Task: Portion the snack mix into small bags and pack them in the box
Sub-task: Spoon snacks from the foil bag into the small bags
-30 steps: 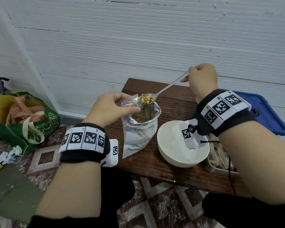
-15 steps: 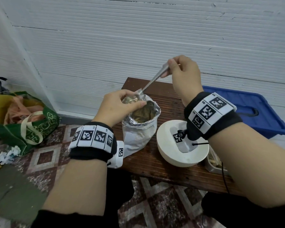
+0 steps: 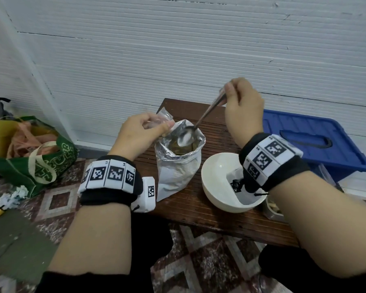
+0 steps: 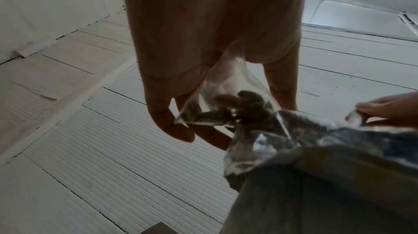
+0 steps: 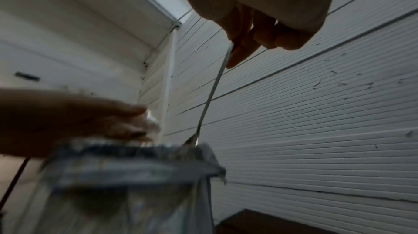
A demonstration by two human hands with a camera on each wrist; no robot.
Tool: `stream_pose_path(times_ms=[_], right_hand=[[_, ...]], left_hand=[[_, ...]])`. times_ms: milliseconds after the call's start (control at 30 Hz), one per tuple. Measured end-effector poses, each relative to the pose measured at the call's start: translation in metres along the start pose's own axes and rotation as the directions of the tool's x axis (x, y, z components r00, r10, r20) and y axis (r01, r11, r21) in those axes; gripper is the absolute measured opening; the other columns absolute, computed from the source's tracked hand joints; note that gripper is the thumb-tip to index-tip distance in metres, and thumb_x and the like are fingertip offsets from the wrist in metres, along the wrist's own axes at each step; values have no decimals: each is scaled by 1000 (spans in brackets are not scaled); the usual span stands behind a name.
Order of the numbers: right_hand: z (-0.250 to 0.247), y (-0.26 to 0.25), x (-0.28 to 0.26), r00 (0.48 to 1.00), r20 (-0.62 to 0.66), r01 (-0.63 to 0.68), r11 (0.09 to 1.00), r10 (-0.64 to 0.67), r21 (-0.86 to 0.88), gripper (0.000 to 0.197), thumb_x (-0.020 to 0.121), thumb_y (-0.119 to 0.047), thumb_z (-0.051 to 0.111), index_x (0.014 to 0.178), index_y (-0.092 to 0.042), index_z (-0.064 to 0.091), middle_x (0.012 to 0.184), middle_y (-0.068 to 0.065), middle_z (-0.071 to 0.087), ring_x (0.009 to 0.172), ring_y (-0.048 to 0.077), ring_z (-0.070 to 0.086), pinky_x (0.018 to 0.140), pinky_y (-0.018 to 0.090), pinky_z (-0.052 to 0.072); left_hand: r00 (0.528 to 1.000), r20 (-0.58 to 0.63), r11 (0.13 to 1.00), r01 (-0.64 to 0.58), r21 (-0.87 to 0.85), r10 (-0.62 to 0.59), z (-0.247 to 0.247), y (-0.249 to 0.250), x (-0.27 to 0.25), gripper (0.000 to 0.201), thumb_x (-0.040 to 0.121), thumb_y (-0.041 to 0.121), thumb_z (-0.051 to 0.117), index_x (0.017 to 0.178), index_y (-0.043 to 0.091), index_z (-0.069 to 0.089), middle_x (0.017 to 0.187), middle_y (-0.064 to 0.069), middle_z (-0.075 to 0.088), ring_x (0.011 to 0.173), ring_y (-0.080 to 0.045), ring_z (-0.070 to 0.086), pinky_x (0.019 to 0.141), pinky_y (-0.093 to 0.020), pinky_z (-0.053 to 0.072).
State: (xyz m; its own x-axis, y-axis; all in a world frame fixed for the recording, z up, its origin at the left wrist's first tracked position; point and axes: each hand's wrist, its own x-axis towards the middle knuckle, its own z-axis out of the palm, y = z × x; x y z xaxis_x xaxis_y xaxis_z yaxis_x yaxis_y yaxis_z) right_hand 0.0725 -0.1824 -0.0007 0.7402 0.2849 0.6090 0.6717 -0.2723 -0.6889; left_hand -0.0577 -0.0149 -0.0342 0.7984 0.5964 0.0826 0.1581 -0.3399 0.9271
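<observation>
While the blue plastic box (image 3: pixel 313 142) runs out of view behind the right forearm, the open silver foil pouch (image 3: pixel 178 166) stands upright on the dark wooden bench (image 3: pixel 199 208), its contents too dim to identify. Left hand (image 3: pixel 140 136) pinches a small clear plastic bag (image 4: pixel 226 111) of brown pieces at the pouch's rim — right hand (image 3: pixel 241 102) grips a long metal spoon (image 3: pixel 199 123), handle slanting up-right, bowl down inside the mouth.

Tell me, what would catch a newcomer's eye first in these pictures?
Probably the spoon, held by the right hand with its bowl dipping into the open foil bag on the wooden table. Just left of it, the left hand pinches a small clear bag holding some snack pieces. A white bowl sits right of the foil bag.
</observation>
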Motion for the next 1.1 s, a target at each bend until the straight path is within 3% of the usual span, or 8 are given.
stream_pose_path(times_ms=[133, 233, 433, 533, 667, 800, 967, 1100], right_hand=[[17, 9, -27, 938, 280, 259, 949, -203, -180, 18, 94, -15, 51, 90, -11, 68, 63, -4, 47, 71, 22, 44, 69, 29, 28], [28, 15, -45, 889, 393, 350, 903, -236, -250, 24, 93, -21, 48, 82, -9, 64, 65, 5, 48, 72, 27, 45, 69, 30, 25], [36, 19, -51, 939, 335, -24, 988, 74, -150, 21, 96, -19, 47, 85, -10, 62, 76, 10, 67, 79, 28, 60, 76, 39, 48], [25, 15, -41, 948, 209, -222, 969, 240, -107, 21, 97, -19, 45, 85, -12, 62, 81, 8, 68, 78, 20, 61, 73, 31, 48], [13, 17, -23, 920, 80, -377, 921, 384, -95, 25, 99, -23, 43, 93, -10, 64, 89, 5, 66, 73, 12, 55, 65, 24, 40], [3, 22, -6, 883, 6, -468, 881, 469, -71, 27, 98, -20, 43, 95, -5, 66, 93, 10, 69, 81, 17, 56, 73, 25, 42], [-14, 17, 12, 864, -33, -503, 860, 502, -89, 29, 99, -18, 42, 75, -8, 56, 62, -6, 48, 67, 15, 49, 66, 24, 37], [-18, 13, 27, 880, -51, -475, 877, 473, -64, 31, 98, -18, 42, 93, 3, 65, 78, 9, 68, 78, 21, 60, 72, 32, 48]], left_hand=[[1000, 1, 999, -11, 31, 11, 3, 1, 0, 34, 77, 44, 74, 101, 20, 71, 97, 6, 69, 92, -4, 64, 69, -16, 47], [1000, -8, 1000, 8, 28, -8, 3, 1, 0, 33, 75, 46, 76, 98, 22, 71, 95, 7, 70, 92, -6, 65, 74, -21, 51], [1000, 9, 1000, 14, 21, -14, 2, 3, -2, 30, 75, 46, 76, 97, 25, 71, 94, 10, 70, 92, -4, 65, 81, -24, 52], [1000, 13, 1000, -9, 23, 9, 2, 3, -2, 29, 76, 44, 76, 98, 25, 72, 91, 12, 69, 84, 5, 62, 70, -15, 47], [999, -25, 1000, -25, 2, 25, -1, 3, -3, 32, 74, 43, 78, 98, 23, 72, 90, 7, 71, 87, -4, 66, 78, -24, 54], [999, -16, 999, -39, -8, 39, -4, 2, -4, 34, 72, 44, 78, 99, 24, 71, 89, 7, 71, 84, -7, 67, 70, -23, 50], [999, 25, 997, -34, 68, 33, -7, 0, -4, 29, 71, 46, 80, 93, 29, 71, 92, 8, 71, 88, -4, 65, 76, -21, 50], [997, 72, 994, -46, 104, 38, -4, 3, -6, 27, 70, 42, 81, 92, 31, 70, 92, 14, 68, 89, 4, 61, 73, -12, 44]])
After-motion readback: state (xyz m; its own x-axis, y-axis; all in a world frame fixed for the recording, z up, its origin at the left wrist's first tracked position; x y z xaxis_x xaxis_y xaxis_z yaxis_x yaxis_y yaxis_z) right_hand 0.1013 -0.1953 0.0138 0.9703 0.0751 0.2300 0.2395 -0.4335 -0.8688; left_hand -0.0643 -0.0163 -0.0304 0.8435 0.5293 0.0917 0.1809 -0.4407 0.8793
